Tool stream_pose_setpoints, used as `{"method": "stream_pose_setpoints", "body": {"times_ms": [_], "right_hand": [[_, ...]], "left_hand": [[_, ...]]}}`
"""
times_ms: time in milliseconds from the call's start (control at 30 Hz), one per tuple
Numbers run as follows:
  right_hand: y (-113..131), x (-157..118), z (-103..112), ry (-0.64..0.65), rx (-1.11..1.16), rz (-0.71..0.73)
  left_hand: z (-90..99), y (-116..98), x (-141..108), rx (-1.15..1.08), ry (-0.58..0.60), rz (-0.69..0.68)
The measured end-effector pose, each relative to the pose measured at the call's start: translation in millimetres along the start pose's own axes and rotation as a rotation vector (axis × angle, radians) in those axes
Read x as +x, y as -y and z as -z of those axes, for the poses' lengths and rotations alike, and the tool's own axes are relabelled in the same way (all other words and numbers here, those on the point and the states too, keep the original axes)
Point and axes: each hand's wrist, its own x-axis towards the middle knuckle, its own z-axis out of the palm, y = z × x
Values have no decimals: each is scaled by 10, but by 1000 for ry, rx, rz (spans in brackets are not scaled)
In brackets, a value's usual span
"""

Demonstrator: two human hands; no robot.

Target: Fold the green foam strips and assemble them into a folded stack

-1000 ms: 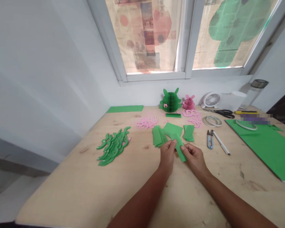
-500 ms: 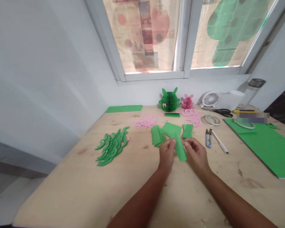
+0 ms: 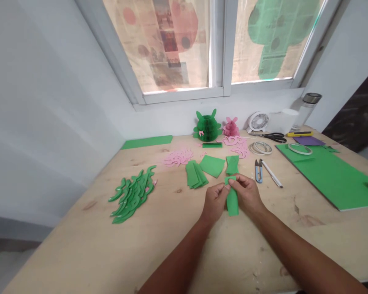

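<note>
A narrow strip of green paper [image 3: 232, 204] is pinched between both hands above the wooden table. My left hand [image 3: 215, 201] grips its left edge with thumb and fingers. On the right side and near its top, my right hand [image 3: 247, 191] has its thumb pressed on the paper. Just beyond lie a fanned stack of green paper pieces [image 3: 195, 174], a larger green sheet [image 3: 213, 165] and another small green piece [image 3: 232, 164]. Blue-handled thread snips [image 3: 259, 170] and a white pen [image 3: 271, 173] rest to the right of my right hand.
Green cut-out shapes [image 3: 133, 196] are heaped at left, with pink cut-outs [image 3: 178, 157] behind. A green honeycomb paper figure [image 3: 207, 127] and a pink one [image 3: 231, 127] stand by the wall. Rolls of tape [image 3: 260, 148], black scissors [image 3: 274, 137] and a large green sheet [image 3: 328, 177] sit at right.
My right hand has come in from beside the strip and now pinches its upper part. The strip has turned more upright, and the view has shifted to the right.
</note>
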Motion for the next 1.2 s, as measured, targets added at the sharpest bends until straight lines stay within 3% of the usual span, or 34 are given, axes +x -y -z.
{"method": "stream_pose_setpoints", "body": {"times_ms": [333, 567, 1200], "right_hand": [[-39, 13, 1, -32, 89, -19], [-39, 14, -14, -54, 61, -8], [-54, -3, 1, -49, 59, -7]], "left_hand": [[-3, -1, 6, -5, -13, 7], [-11, 25, 29, -83, -105, 43], [4, 52, 13, -25, -93, -2]]}}
